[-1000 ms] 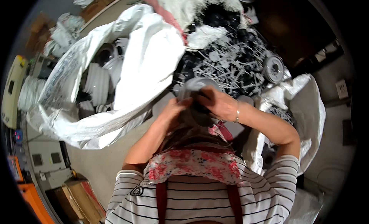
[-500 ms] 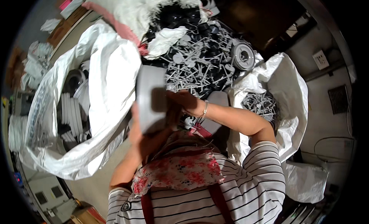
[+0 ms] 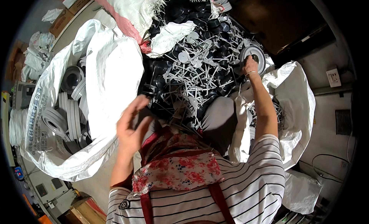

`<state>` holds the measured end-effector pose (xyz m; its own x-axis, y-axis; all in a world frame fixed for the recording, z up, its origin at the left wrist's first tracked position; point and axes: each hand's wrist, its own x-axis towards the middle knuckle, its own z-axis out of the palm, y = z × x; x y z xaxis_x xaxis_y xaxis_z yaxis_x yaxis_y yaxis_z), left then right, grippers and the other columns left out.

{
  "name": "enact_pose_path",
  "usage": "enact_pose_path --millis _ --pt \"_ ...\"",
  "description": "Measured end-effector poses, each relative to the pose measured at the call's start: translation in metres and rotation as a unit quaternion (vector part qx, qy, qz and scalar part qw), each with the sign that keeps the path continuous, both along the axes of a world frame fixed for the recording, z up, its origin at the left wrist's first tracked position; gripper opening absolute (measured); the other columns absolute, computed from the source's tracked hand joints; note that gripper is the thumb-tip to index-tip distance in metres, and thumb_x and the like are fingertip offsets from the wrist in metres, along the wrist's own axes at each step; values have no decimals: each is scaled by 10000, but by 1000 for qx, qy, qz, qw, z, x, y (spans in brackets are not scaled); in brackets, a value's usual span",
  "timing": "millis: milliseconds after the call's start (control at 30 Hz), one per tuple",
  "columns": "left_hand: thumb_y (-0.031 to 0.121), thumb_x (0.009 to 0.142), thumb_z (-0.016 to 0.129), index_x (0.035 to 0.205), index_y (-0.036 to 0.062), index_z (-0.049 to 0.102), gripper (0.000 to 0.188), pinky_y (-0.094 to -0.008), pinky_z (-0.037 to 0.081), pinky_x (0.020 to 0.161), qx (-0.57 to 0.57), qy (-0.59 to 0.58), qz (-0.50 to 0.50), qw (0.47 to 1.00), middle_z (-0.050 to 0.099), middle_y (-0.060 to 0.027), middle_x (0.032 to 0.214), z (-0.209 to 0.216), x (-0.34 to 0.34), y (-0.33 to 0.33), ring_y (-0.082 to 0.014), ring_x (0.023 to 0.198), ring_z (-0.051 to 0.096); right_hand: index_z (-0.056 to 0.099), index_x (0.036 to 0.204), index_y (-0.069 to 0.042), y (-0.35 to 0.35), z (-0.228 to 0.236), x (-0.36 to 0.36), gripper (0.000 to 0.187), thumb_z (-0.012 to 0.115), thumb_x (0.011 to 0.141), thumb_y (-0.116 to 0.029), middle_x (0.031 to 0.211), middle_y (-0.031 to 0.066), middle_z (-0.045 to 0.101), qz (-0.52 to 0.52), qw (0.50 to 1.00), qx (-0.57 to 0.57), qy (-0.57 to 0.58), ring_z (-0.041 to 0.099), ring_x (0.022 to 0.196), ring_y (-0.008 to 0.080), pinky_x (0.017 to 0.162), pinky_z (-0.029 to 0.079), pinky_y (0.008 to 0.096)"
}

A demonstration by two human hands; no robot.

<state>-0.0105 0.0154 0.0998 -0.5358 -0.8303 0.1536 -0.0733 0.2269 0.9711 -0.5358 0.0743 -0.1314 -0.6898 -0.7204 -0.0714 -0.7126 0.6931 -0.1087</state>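
My right hand [image 3: 251, 67] reaches to the far right, its fingers closed at the dark centre hole of a round grey plastic ring [image 3: 260, 52]. That ring rests at the edge of a heap of black round plastic parts [image 3: 157, 72] and thin grey plastic sprues [image 3: 209, 58]. My left hand [image 3: 132, 126] is raised beside the near right side of a big white woven sack [image 3: 115, 66], fingers apart and nothing in them. Inside this sack lie several grey plastic rings [image 3: 73, 116], one of them tilted [image 3: 55, 122] against its left wall.
A second white sack [image 3: 298, 104] with grey sprues [image 3: 277, 114] stands to the right. At the back, a white and pink sack [image 3: 127, 12] lies with its frayed mouth over the black parts. A wall socket [image 3: 333, 77] and cable are at right; cartons [image 3: 63, 22] stand far left.
The large grey round piece has left my hands, and a grey ring now shows inside the left sack. My right hand has moved far right to another ring; my left hand has opened.
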Motion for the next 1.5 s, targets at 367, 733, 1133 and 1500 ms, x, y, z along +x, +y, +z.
enact_pose_path --millis 367,733,1133,1500 --pt "46 821 562 1232 -40 507 423 -319 452 904 375 211 -61 901 608 -121 1115 -96 -82 -18 -186 998 589 631 1003 38 -2 127 198 436 459 870 -339 777 112 662 182 656 -269 -681 579 724 180 730 465 304" --pt "111 834 584 1168 -23 515 366 -345 497 851 369 133 47 919 613 -134 1064 -101 -31 -27 -227 968 607 668 986 -5 -131 41 71 506 619 784 -467 998 204 638 -103 993 -54 21 612 944 377 793 500 453" --pt "181 893 544 1208 -58 483 400 -341 496 855 408 224 -58 883 600 -151 1097 -53 -66 3 -229 960 617 591 1118 -33 -6 150 262 458 765 700 -104 1142 171 606 324 777 -390 -374 573 1093 318 941 454 365" --pt "241 841 647 1073 -21 548 364 -294 495 584 366 137 -106 914 637 -115 912 -40 -15 29 -196 715 626 409 1241 -37 25 202 305 737 777 612 -146 1064 167 431 475 821 -235 -212 448 1016 361 852 455 392"
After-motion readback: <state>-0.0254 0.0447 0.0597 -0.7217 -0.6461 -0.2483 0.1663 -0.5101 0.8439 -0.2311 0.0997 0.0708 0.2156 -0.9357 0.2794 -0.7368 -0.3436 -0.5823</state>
